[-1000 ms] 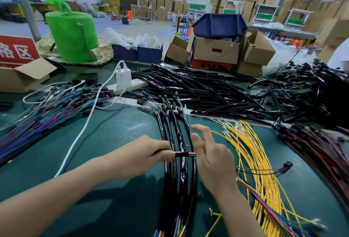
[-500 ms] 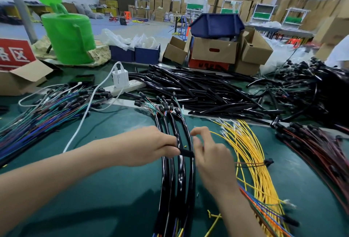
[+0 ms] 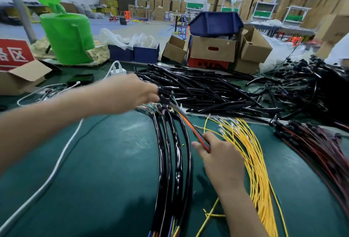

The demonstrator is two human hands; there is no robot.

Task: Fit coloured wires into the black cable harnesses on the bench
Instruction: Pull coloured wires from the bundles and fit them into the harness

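Note:
Several black sleeved harnesses (image 3: 175, 153) lie side by side on the green bench, coloured wires sticking out at both ends. My left hand (image 3: 128, 93), blurred, grips the far end of a black sleeve (image 3: 164, 96) near the harness tips. A taut bundle of coloured wires (image 3: 190, 125) runs from that sleeve down to my right hand (image 3: 217, 153), which pinches it between thumb and fingers. Loose yellow wires (image 3: 253, 153) fan out under and beside my right hand.
A heap of empty black sleeves (image 3: 204, 89) covers the far bench. Red-and-black leads (image 3: 317, 146) lie at right, a white cable (image 3: 56, 167) at left. A green watering can (image 3: 68, 36), cardboard boxes (image 3: 211, 50) and blue bins (image 3: 134, 53) line the back edge.
My left hand has moved away from me along the harness to its far end, pulling the sleeve over the wires. My right hand stays near, holding the coloured bundle, which now stretches between both hands.

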